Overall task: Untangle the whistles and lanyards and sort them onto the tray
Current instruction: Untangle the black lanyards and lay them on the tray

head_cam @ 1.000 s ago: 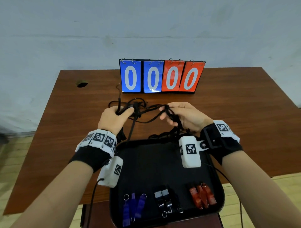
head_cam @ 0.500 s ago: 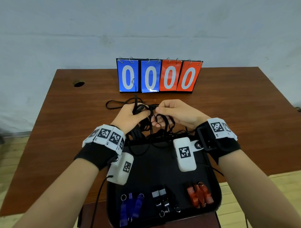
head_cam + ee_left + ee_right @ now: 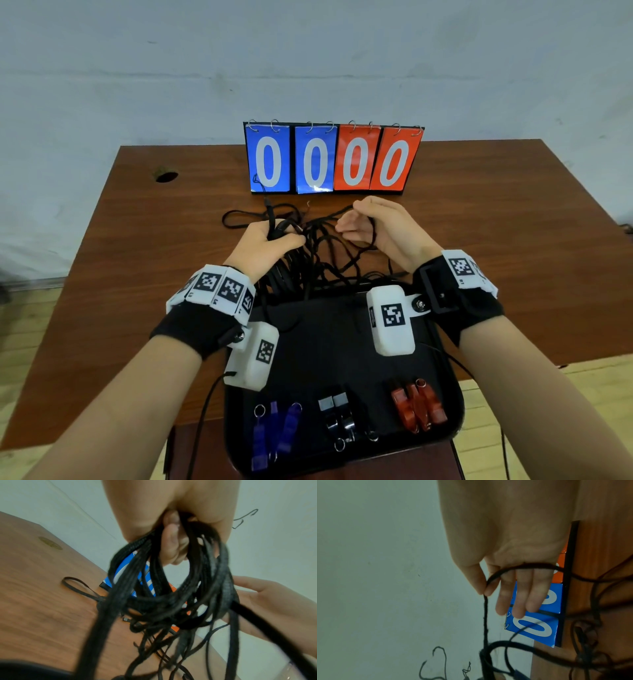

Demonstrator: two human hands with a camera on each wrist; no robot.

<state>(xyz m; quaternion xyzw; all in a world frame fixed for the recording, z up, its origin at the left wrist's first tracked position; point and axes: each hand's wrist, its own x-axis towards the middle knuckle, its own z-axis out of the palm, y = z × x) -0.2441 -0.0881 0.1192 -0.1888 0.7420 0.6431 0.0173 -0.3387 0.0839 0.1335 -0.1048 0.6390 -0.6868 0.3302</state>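
Note:
A tangle of black lanyards (image 3: pixel 318 253) lies on the wooden table just beyond the black tray (image 3: pixel 455 394), trailing over its far rim. My left hand (image 3: pixel 270 240) grips a thick bundle of these lanyards (image 3: pixel 171 601), fingers curled round it. My right hand (image 3: pixel 370 226) is to the right of it, with one thin cord (image 3: pixel 485 615) looped across the fingers and pinched between thumb and index finger. Along the tray's near edge lie blue whistles (image 3: pixel 274 428), black and silver whistles (image 3: pixel 339 418) and red whistles (image 3: pixel 418 407), in separate groups.
A flip scoreboard (image 3: pixel 334 157) reading 0000 stands at the back of the table (image 3: pixel 513 240), right behind the tangle. A cable hole (image 3: pixel 166 176) is at the back left. One lanyard loop (image 3: pixel 236 219) lies flat to the left of my left hand.
My hands, close together on the tangle half a second ago, have drawn apart. The right hand has moved right, pulling one cord out, and the left keeps hold of the bundle.

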